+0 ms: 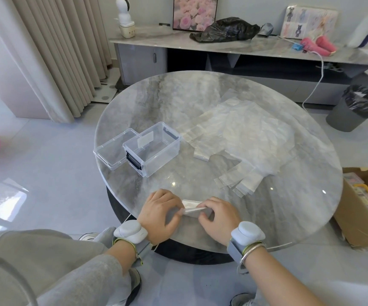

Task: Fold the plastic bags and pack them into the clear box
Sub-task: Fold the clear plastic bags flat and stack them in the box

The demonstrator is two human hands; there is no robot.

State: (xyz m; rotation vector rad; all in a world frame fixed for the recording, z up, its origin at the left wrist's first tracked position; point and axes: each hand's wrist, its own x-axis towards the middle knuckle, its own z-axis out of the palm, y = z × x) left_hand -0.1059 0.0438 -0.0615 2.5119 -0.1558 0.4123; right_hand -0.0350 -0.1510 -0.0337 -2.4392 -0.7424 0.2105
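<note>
The task is looking to be at an early stage. Both hands are working at the near edge of the table (178,102), where one folded bag (192,208) is being reduced to a small, narrow white packet. The left hand (160,214) is pinching the packet's left end between its thumb and curled fingertips. The right hand (219,218) is curling its fingers down over the right end and gripping it there, with the fingers held close together rather than spread. The packet is lying just above the tabletop between the two hands, and whether this is its last fold is not something the view is showing.

The clear box (164,161) is standing open on the left part of the table, well apart from the hands, and it is appearing empty, showing only a pale label on its far wall. Its lid (110,151) is lying upturned just beside it on the left.

On the right half of the table a pile of bags (240,133) is lying flat and unfolded, their handles pointing toward the person. So, as a judgement, nothing is packed yet: the bag in hand is nearing completion and needing to be carried over to the box, and every bag in the pile is awaiting folding and packing
</note>
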